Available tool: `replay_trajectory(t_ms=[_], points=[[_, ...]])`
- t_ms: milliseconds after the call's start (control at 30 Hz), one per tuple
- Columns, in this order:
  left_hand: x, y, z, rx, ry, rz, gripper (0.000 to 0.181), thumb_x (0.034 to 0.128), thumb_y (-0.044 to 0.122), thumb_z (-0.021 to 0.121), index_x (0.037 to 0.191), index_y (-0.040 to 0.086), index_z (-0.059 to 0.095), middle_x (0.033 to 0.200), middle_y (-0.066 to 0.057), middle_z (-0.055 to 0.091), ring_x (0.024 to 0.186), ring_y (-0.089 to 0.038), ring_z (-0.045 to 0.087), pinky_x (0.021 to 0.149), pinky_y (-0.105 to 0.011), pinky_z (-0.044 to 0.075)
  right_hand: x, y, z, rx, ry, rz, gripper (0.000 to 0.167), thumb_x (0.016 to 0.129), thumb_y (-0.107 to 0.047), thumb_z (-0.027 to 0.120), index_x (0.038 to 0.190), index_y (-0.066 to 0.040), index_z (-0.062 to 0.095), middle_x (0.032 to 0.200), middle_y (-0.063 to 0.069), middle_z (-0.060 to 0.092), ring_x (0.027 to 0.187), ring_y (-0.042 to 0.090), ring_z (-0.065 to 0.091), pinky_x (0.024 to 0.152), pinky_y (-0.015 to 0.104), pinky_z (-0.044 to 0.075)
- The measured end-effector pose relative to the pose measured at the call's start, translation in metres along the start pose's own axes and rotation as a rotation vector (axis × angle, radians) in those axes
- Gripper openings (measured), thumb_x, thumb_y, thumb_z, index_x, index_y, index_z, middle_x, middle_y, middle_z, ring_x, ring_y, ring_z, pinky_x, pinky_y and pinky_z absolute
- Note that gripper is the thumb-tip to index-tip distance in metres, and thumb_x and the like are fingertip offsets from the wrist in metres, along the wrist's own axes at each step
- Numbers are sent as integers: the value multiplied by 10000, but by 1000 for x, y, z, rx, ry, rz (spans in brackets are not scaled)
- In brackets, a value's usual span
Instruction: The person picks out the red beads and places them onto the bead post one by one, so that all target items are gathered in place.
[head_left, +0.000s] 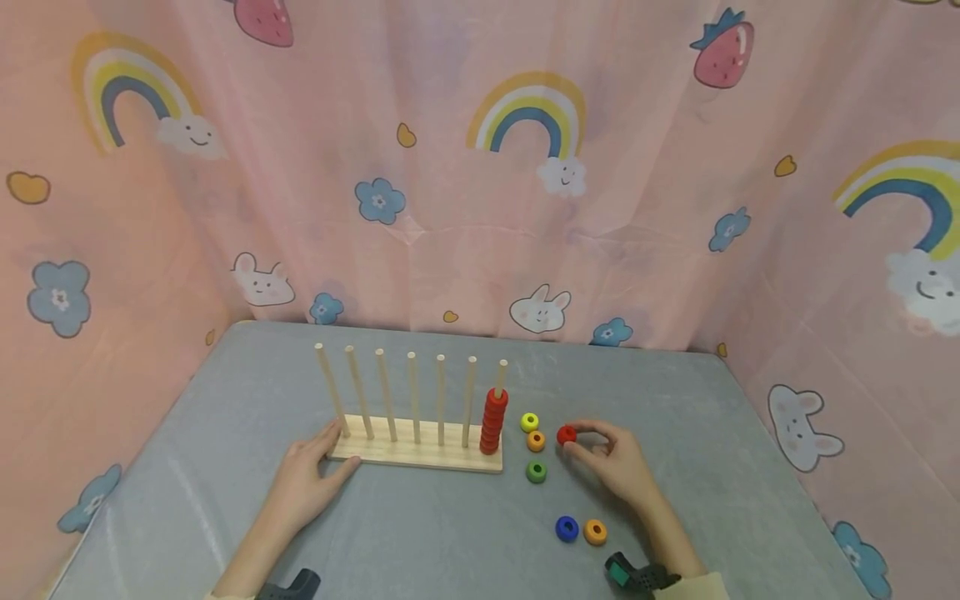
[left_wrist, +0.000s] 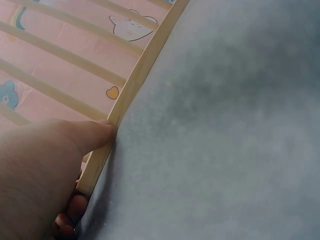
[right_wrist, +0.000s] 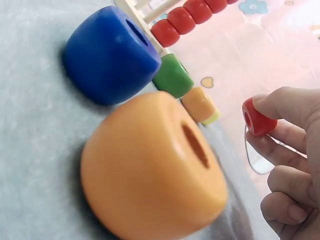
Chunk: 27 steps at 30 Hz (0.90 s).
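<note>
A wooden peg rack (head_left: 420, 454) with several upright pegs stands on the table. A stack of red beads (head_left: 492, 423) sits on its rightmost peg. My left hand (head_left: 303, 475) holds the rack's left end, its thumb (left_wrist: 95, 134) against the front edge and other fingers around the end, partly hidden in the left wrist view. To the right of the rack, my right hand (head_left: 618, 462) pinches a red bead (right_wrist: 259, 117) between thumb and fingers. The bead's hole shows in the right wrist view.
Loose beads lie right of the rack: yellow (head_left: 529, 422), orange (head_left: 536, 441) and green (head_left: 536, 472). Closer to me are a blue bead (head_left: 567, 528) and another orange bead (head_left: 596, 532). A grey cloth covers the table (head_left: 420, 533); a pink curtain (head_left: 450, 250) hangs behind it.
</note>
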<state>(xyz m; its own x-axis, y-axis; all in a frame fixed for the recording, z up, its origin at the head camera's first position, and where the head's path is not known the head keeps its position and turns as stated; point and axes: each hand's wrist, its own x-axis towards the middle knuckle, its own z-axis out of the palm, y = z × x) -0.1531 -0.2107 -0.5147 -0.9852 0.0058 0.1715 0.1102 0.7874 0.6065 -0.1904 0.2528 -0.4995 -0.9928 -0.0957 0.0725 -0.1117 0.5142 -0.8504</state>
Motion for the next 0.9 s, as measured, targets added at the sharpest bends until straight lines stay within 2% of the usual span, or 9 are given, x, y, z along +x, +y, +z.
replay_trajectory(t_ms=[133,167,267,367,700,900], points=[[0,-1,0,-1,0,-1,691,980,293,784,1513,-61,524,1579,-229,500,1294,-508,548,1043,-667,471,1,-4,-2,2,1,-16,293,960,-193,813,1228,-86,757,1032,94,691,463,48,305,442,209,275],[0,-1,0,0,-2,-1,691,982,296,783,1514,-61,524,1580,-228,500,1296,-509,547,1043,-667,471,2,-5,-3,4,1,-17,295,960,-199,814,1226,-85,757,934,81,671,459,50,299,438,209,267],[0,-1,0,3,-6,-4,695,985,304,779,1516,-62,520,1581,-230,497,1298,-513,545,1043,-666,472,4,-8,-5,6,-2,-17,306,963,-227,814,1226,-84,754,677,14,532,448,53,280,431,212,248],[0,0,0,5,-10,-7,698,987,305,778,1517,-64,516,1583,-232,494,1298,-516,544,1042,-665,473,7,-12,-8,0,-8,-15,319,969,-252,809,1237,-89,749,550,-30,355,440,48,270,425,215,244],[0,0,-1,-1,-7,-7,695,984,299,779,1517,-63,518,1583,-227,494,1297,-522,541,1037,-669,472,10,-33,-13,-8,3,9,342,982,-314,794,1277,-153,733,548,-24,357,451,97,303,432,247,290],[0,0,-1,0,-14,-13,703,985,307,783,1527,-50,513,1590,-216,492,1302,-512,541,1033,-669,476,10,-44,-17,-9,17,-31,325,974,-283,804,1254,-128,743,559,-27,333,457,72,270,433,240,265]])
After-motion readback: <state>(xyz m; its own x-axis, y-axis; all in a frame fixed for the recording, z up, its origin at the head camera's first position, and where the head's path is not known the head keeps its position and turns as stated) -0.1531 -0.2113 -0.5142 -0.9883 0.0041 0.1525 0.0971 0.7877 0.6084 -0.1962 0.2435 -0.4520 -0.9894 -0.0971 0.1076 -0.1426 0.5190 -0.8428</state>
